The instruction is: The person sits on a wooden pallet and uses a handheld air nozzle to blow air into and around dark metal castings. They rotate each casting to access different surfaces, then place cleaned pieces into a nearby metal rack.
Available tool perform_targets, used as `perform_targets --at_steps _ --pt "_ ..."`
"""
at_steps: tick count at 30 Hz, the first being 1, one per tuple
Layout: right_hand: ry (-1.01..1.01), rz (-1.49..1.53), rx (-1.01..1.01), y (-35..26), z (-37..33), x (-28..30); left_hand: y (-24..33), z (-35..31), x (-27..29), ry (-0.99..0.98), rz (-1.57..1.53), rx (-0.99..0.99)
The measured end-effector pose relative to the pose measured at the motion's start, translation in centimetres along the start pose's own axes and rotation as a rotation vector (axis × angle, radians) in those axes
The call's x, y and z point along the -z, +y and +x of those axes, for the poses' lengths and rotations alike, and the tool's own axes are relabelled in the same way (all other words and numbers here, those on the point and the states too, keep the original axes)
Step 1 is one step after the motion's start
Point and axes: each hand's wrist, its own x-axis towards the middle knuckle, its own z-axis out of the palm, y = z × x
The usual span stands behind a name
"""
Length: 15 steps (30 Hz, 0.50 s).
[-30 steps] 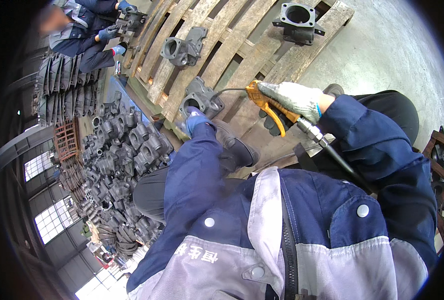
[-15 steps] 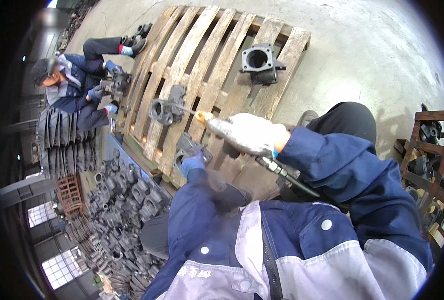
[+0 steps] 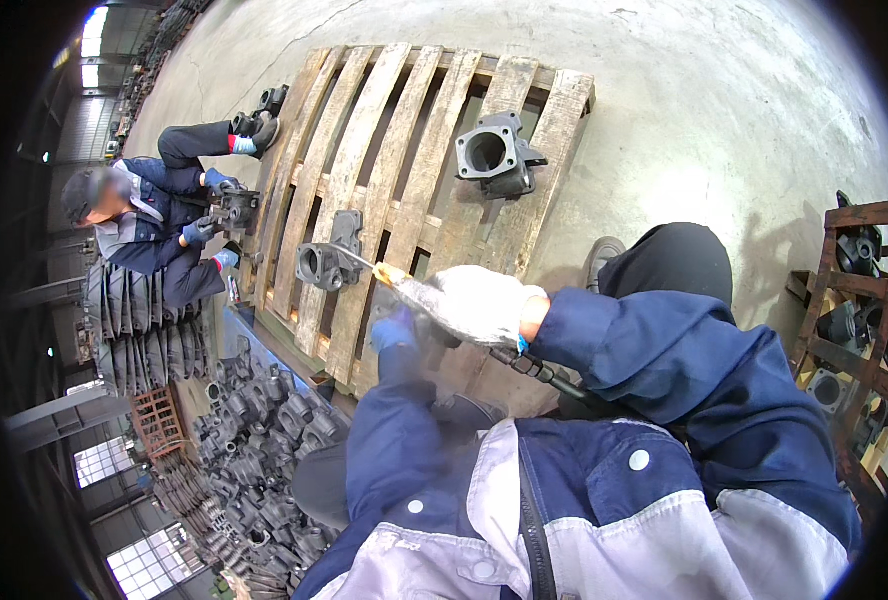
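Observation:
My right hand (image 3: 479, 305), in a white glove, is closed around a hose-fed air grinder (image 3: 394, 275) with an orange-stained front end. Its thin metal tip reaches to a dark metal pipe-like casting (image 3: 332, 255) with a round opening and flange, lying on the wooden pallet. My left hand (image 3: 394, 328), in a blue glove, is just below that casting. Motion smears its fingers, and a blurred dark shape beside it cannot be made out. Another casting (image 3: 489, 155), with a square four-hole flange, stands on the pallet's right part.
The slatted wooden pallet (image 3: 404, 130) has gaps between its boards. At the left a co-worker (image 3: 139, 215) sits handling another casting. A large heap of castings (image 3: 264, 430) fills the lower left. A rusty metal rack (image 3: 869, 285) with castings stands at the right. The black hose (image 3: 574, 390) runs beneath my right arm.
My left hand was on a casting at the pallet's near edge; that casting no longer shows in its former place, and the hand is blurred. My view has shifted; the right hand still holds the air grinder.

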Motion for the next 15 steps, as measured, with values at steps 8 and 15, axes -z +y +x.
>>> perform_targets --at_steps 8,15 --pt "0.158 0.008 0.081 0.1 -0.6 1.9 15.2 -1.5 -0.4 -0.254 0.02 -0.572" --pt "0.352 0.08 0.156 0.0 2.1 2.4 14.6 -5.3 16.1 -0.131 -0.019 -0.642"
